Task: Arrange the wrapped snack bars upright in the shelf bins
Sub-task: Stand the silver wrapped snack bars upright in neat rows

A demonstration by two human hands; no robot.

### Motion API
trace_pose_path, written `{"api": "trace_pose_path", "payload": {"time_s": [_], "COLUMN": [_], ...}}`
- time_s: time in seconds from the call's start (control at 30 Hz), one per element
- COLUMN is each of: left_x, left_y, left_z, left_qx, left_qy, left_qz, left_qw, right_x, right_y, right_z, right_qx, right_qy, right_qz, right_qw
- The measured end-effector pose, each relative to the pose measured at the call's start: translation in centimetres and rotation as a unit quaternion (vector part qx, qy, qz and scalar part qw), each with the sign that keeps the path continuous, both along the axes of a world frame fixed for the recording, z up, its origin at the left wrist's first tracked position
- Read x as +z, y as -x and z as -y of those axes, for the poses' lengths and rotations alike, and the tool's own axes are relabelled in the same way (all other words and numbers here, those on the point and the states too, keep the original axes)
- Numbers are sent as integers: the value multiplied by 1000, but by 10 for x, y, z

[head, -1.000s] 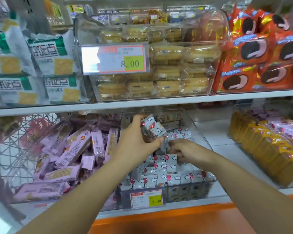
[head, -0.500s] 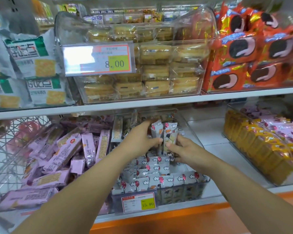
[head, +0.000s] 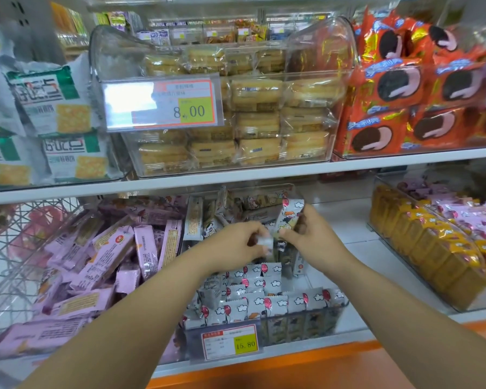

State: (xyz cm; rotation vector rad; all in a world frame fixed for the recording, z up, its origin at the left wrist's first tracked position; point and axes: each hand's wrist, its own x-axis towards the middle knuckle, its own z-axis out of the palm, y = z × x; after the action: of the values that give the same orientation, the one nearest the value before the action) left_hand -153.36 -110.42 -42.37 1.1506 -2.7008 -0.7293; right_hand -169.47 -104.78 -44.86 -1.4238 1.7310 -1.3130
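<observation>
A clear bin (head: 300,322) on the lower shelf holds several white snack bars (head: 260,303) printed with clouds and red balloons, standing upright in rows at its front. More of the same bars lie loose at the bin's back (head: 227,209). My right hand (head: 310,238) holds one white bar (head: 289,217) upright above the middle of the bin. My left hand (head: 235,244) pinches the blurred edge of another white wrapper (head: 265,243) right beside it.
A bin of jumbled pink bars (head: 107,256) sits to the left, next to a wire basket (head: 17,248). Yellow and pink packs (head: 438,248) fill a bin on the right. The upper shelf (head: 236,178) carries cake packs, green cracker bags and orange cookie packs.
Both hands have drawn slightly apart. The right hand now lifts one bar upright and farther right, and the left hand has dropped lower, gripping a wrapper edge.
</observation>
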Motion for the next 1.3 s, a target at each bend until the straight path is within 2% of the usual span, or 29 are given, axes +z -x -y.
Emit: {"api": "trace_pose_path", "payload": {"time_s": [0.07,0.17,0.37,0.4,0.47,0.53,0.63,0.73,0.83,0.87,0.9,0.97,1.03,1.07,1.17,1.23,1.3], "left_x": [-7,-10,-8,-8,-8,-10,-15,-15,-9,-7,-6,-4,-3,-2,2,5,6], "left_y": [2,4,0,0,1,1,0,-1,-1,-2,-5,-12,-19,-22,-30,-35,-43], "left_z": [1,1,2,2,3,5,5,4,-1,-3,-4,-8,-10,-12,-20,-24,-26], "left_qx": [-6,14,63,55,25,-11,-42,-31,-28,-27,-25,-14,-3,0,10,18,28], "left_qy": [38,88,192,194,186,179,194,197,192,192,191,186,182,183,187,189,191], "left_qz": [19,36,-17,-20,1,54,135,137,120,111,101,74,50,43,23,7,-4], "left_qw": [999,995,979,979,982,982,971,970,974,975,976,980,982,982,982,982,981], "right_x": [-1,-1,-13,-15,-19,-17,-18,-17,-7,1,8,29,41,43,35,28,24], "right_y": [-5,-11,-10,-12,-12,-13,-10,-15,-16,-15,-12,-2,16,25,39,35,29], "right_z": [6,13,21,21,21,20,20,18,13,10,8,0,-4,-5,-2,4,9], "right_qx": [30,66,94,85,93,104,94,65,69,80,87,73,48,41,51,54,33], "right_qy": [-19,-104,-264,-275,-264,-251,-239,-268,-286,-286,-269,-174,-93,-84,-164,-171,-160], "right_qz": [9,14,105,121,83,22,9,89,99,75,4,-174,-306,-381,-565,-633,-672], "right_qw": [999,992,954,950,957,962,966,957,951,952,959,966,946,920,807,753,723]}}
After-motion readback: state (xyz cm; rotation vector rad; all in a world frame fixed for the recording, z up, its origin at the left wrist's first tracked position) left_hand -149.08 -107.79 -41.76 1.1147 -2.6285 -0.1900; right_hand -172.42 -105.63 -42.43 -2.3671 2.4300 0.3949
